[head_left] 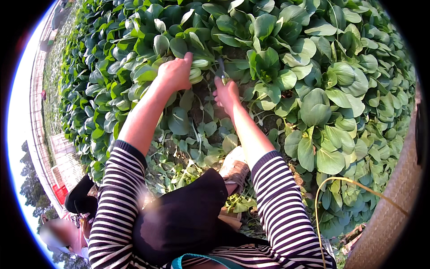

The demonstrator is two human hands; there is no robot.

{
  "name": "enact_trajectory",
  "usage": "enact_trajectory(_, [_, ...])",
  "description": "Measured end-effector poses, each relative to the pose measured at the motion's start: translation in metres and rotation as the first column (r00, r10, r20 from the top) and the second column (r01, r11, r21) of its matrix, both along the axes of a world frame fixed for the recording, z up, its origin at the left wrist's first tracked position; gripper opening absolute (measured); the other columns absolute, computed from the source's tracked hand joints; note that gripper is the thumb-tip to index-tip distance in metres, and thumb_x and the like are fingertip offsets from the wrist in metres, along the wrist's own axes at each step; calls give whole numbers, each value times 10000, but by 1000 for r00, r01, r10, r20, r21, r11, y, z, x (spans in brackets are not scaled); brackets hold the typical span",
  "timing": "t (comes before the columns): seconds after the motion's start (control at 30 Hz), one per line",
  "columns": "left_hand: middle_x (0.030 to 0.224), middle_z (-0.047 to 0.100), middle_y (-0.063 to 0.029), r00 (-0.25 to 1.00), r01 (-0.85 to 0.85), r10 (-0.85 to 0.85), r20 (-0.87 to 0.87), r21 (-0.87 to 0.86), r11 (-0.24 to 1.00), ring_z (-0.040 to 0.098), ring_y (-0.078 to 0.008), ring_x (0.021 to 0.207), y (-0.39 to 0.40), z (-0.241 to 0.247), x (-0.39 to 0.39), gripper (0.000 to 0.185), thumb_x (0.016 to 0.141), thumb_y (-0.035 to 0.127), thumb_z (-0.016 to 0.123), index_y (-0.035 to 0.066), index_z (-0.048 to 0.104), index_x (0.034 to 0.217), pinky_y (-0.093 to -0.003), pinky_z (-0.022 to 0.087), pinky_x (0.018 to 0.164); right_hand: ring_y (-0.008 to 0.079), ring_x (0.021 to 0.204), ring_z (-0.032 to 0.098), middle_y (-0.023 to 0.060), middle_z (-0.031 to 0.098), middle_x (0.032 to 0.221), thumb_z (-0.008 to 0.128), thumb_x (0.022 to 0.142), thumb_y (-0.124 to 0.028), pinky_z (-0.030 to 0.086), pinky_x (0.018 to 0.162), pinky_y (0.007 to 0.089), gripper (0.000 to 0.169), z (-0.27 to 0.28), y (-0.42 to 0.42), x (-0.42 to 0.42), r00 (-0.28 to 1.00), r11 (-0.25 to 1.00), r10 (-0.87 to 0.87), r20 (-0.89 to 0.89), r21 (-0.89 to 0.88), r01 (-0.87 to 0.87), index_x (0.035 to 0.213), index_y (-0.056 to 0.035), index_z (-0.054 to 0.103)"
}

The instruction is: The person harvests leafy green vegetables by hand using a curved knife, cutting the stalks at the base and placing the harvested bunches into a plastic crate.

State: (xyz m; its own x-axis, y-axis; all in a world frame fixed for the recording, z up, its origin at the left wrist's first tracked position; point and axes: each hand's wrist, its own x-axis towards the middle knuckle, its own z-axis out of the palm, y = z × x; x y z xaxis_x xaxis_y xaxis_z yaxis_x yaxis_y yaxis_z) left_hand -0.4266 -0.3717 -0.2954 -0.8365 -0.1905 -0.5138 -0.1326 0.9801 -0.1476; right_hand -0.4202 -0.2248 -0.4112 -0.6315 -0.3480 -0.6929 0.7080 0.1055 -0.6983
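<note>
My left hand [175, 72] grips a head of bok choy, whose pale green stalks [197, 70] stick out on its right side. Its leaves spread into the crop behind, so where they end is hard to tell. Just to the right, my right hand [226, 92] is closed around the handle of a knife [220, 66]. The dark blade points away from me, close to the stalk bases and partly lost among leaves. Beneath both hands lies soil with loose leaves [178, 121] and cut stems.
Dense bok choy plants [315, 107] stand ahead and to both sides. A woven basket [389, 208] curves along the lower right, with a yellow strap [349, 179] near it. My shoe [235, 168] rests on leaf litter. At lower left another person [72, 232] is close, near white crates [67, 151] and a red crate [60, 193].
</note>
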Motion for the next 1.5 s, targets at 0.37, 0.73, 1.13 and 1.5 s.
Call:
enact_trajectory(0.37, [908,667,-184,999,-31,30,28,10,999,659,-319,896,-2,-1,0,650,595,155,755,5,422,1132,-394,540,746,155,425,485,66,518,577,528,928,-300,365,351,289,303,-2,-10,8,996,998,-1,85,-61,6,907,-1,479])
enact_trajectory(0.73, [882,656,-189,999,-37,37,-7,18,999,649,-340,866,-11,-3,4,794,575,193,761,-2,380,1244,-410,527,742,258,503,613,162,615,691,567,892,-302,471,443,366,347,-28,3,54,941,960,220,-256,229,-163,926,41,522])
enact_trajectory(1.13, [1205,533,-203,985,-79,157,-70,628,774,554,-356,1090,40,86,102,896,583,203,800,106,345,1350,-408,452,910,57,559,503,125,534,1161,796,746,-241,420,432,170,742,79,73,59,852,730,-519,-77,-558,394,1340,-59,390])
enact_trajectory(1.5, [1203,552,-228,967,-143,253,-16,791,595,554,-369,1120,79,50,140,1019,586,190,816,73,235,1416,-409,449,941,21,524,485,1,591,776,731,791,-55,423,437,158,268,98,111,59,842,827,-491,-224,-424,369,1004,-46,567])
